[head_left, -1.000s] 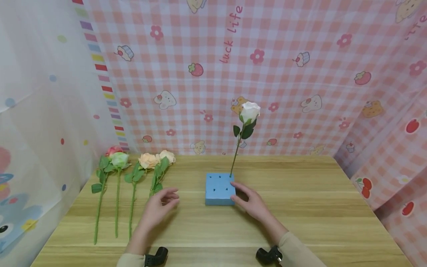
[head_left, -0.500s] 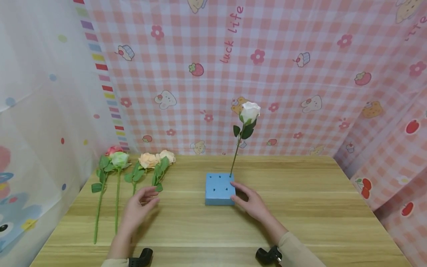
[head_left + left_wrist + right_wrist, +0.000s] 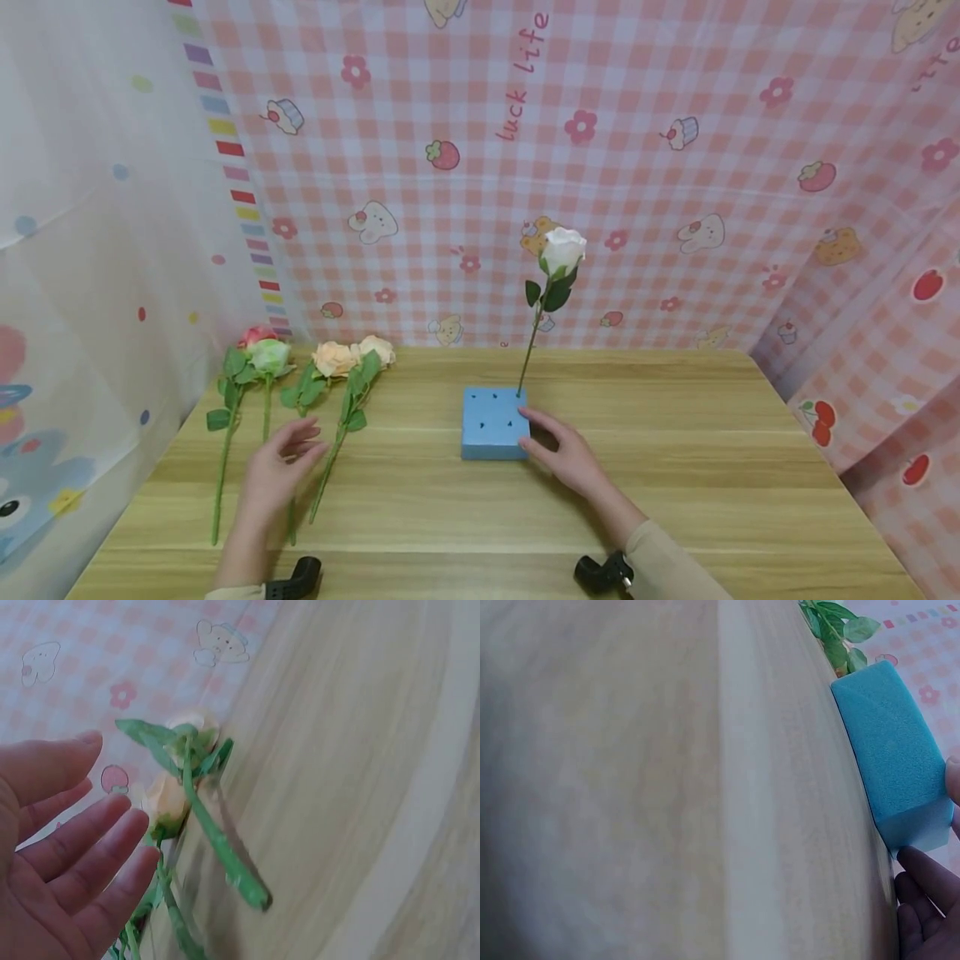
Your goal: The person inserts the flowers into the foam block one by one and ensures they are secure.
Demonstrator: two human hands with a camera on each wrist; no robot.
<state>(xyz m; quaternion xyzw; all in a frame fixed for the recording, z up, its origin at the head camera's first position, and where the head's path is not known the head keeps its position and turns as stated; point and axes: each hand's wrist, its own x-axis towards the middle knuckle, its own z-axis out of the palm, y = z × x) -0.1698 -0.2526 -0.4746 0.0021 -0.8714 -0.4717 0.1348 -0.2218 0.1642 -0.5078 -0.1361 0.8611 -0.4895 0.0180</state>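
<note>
White rose: upright with a slight lean, its stem set in the block just beyond the right hand; this one looks done.
Blue block: on the wooden table, just beside the right hand's fingertips, well to the right of the left hand.
Dark holes: four without stems, to the left of the right hand; these seem left to fill.
Flowers lying down: four, apparently all remaining; pink flower beyond and left of the left hand, green flower straight beyond it, peach flower and cream flower beyond and to its right.
Left hand: fingers loosely spread, holding nothing, over the green and peach stems; contact with either cannot be told.
Right hand: thumb and fingers relaxed and apart, touching the block's near right side without wrapping round it.
Progress: about one flower in five placed, I judge.
</note>
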